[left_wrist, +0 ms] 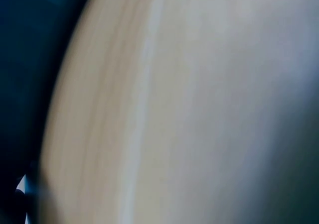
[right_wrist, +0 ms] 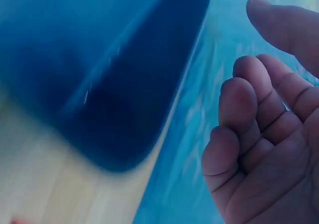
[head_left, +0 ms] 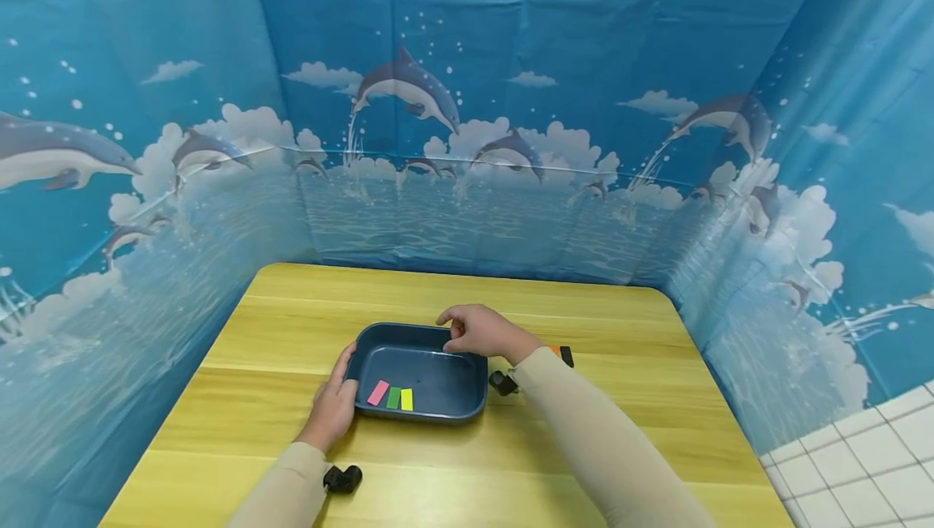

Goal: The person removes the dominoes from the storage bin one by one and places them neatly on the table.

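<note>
A dark blue plastic basin sits on the table in the head view. My left hand holds its left side, with the thumb at the rim and the fingers along the outer wall. Pink, green and yellow flat strips lie side by side in the basin's near left corner. Over its far right rim hovers my right hand. The right wrist view shows that hand's fingers loosely bent, thumb apart, with nothing between them. In the left wrist view, only the basin's dark edge and blurred wood appear.
The yellow wood-grain table has rounded far corners. An orange and black item lies right of the basin, partly behind the right sleeve. Black wrist cameras hang at both cuffs. Dolphin-print blue sheeting encloses the table's far and side edges.
</note>
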`<state>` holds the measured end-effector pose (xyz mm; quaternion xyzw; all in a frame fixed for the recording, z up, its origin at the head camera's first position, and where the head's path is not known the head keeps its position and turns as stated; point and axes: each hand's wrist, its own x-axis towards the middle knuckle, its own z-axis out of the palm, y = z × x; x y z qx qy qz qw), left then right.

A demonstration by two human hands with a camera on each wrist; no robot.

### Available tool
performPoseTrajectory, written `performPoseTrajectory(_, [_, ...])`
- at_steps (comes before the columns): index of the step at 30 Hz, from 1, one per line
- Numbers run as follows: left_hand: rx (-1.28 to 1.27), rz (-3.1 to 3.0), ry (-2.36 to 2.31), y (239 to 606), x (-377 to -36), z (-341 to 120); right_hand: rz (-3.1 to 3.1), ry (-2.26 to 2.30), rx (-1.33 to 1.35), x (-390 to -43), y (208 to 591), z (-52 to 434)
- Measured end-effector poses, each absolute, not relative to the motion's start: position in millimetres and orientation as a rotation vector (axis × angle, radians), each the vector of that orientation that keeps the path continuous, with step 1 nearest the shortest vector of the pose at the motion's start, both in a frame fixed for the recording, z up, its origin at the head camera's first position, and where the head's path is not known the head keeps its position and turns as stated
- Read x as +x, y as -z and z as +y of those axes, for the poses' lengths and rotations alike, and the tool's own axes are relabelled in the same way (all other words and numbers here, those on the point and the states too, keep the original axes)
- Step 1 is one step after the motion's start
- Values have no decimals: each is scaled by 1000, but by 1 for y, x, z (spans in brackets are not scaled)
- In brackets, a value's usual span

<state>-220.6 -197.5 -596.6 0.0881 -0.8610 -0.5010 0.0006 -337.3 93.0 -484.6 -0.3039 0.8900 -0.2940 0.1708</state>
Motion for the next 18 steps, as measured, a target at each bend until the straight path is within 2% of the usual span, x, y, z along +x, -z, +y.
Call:
performPoseTrajectory(7, [277, -2705, 1587, 594, -221, -197, 2446, 710, -895, -341, 508, 45])
performPoseTrajectory(18, [277, -2684, 1579, 596, -221, -198, 2373, 509, -917, -338, 533, 12])
